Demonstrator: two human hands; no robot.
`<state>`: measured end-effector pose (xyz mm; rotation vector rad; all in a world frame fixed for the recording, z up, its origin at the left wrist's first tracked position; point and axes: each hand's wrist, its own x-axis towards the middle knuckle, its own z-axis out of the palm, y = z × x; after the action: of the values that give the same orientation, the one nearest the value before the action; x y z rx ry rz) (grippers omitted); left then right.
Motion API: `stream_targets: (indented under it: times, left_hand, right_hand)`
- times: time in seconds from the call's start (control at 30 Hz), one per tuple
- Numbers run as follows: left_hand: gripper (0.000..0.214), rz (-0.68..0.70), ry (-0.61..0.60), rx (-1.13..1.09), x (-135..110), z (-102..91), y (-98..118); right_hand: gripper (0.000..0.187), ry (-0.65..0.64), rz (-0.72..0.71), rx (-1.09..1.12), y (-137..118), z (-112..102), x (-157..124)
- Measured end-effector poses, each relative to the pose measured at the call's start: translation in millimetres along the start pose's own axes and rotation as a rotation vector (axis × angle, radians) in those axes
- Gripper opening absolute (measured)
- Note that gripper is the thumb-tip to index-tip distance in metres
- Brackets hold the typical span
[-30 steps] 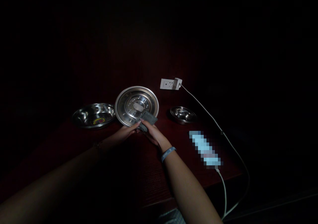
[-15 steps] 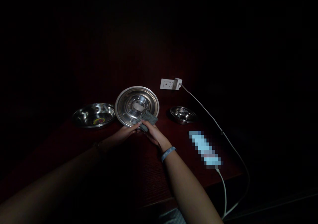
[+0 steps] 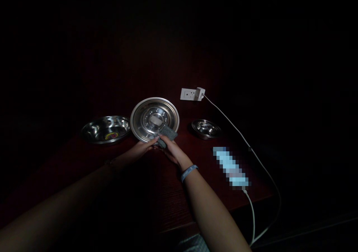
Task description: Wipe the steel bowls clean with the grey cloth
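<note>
At the far left, a wide steel bowl (image 3: pixel 93 131) is sitting on the dark red surface (image 3: pixel 170 196), a yellow and red sticker (image 3: pixel 111 136) showing inside it. Next, my left hand (image 3: pixel 142 148) is gripping the lower edge of a round steel dish (image 3: pixel 140 114), thumb on the near side; the other fingers are mostly hiding from view. The dish is standing tilted up, facing me, a pale label (image 3: pixel 156 120) showing at its middle. Its rim is overlapping the bowl in my view, and I cannot tell whether they are touching. My right hand (image 3: pixel 173 150) is holding a folded gray cloth (image 3: pixel 169 133) against the dish's lower right, thumb on top. A blue band (image 3: pixel 189 173) is circling that wrist. Beyond, a white plug (image 3: pixel 200 94) is sitting in a wall socket (image 3: pixel 187 94). A smaller steel bowl (image 3: pixel 206 128) is resting further right, and nearer me a blurred-out phone (image 3: pixel 231 166) is lying on the surface, a white cable (image 3: pixel 253 211) running from its end.
</note>
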<state>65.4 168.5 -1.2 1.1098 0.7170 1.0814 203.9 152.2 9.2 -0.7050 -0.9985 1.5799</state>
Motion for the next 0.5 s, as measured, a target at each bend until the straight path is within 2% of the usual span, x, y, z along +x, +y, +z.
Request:
stream_targets:
  times: [0.33, 0.5]
  left_hand:
    - [0.052, 0.008, 0.021, 0.031, 3.1, -1.4, -4.3]
    - [0.051, 0.006, 0.016, 0.037, 3.6, -0.8, -3.0]
  right_hand:
    - [0.035, -0.02, 0.022, 0.022, -2.2, 0.7, 0.2]
    - [0.034, -0.032, 0.014, 0.037, -2.9, 0.8, -1.0]
